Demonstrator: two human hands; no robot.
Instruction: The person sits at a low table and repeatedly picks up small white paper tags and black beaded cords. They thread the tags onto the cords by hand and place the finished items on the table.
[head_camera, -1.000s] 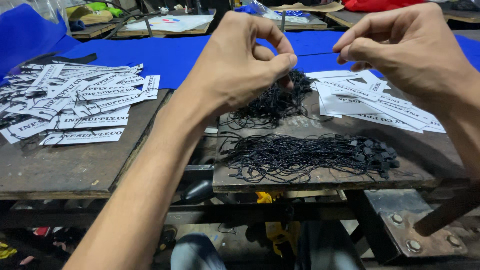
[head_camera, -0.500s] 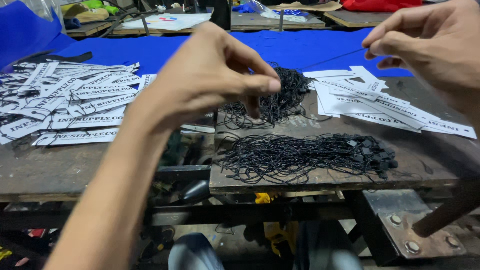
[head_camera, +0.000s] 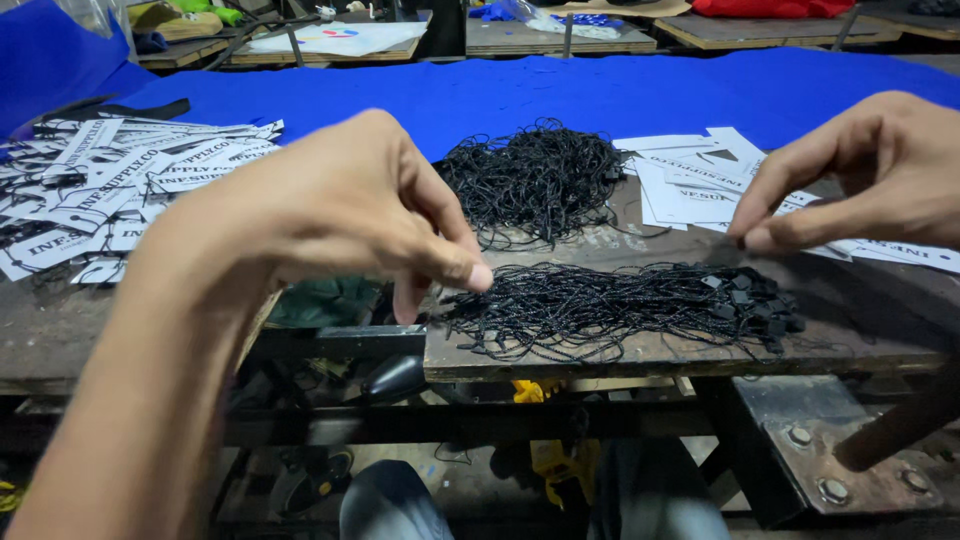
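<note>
My left hand (head_camera: 350, 210) reaches down with thumb and fingers pinched at the left end of a flat bundle of black strings (head_camera: 620, 305). The bundle lies on a worn wooden board (head_camera: 660, 352), with small black plastic locks at its right end. My right hand (head_camera: 860, 180) hovers above the bundle's right end, thumb and forefinger pressed together with nothing visible between them. Below it lie white printed paper tags (head_camera: 680, 185). A tangled heap of black strings (head_camera: 540, 180) sits behind the bundle.
A spread of white tags with strings attached (head_camera: 120, 215) covers the left bench. Blue cloth (head_camera: 600, 95) lies across the table behind. A metal bracket with bolts (head_camera: 820, 440) juts out below the board at right. Cluttered tables stand at the back.
Both hands have come down from chest height and moved apart. The left has dropped to the bundle's left end, the right has swung out to the right. The thin string stretched between them no longer shows.
</note>
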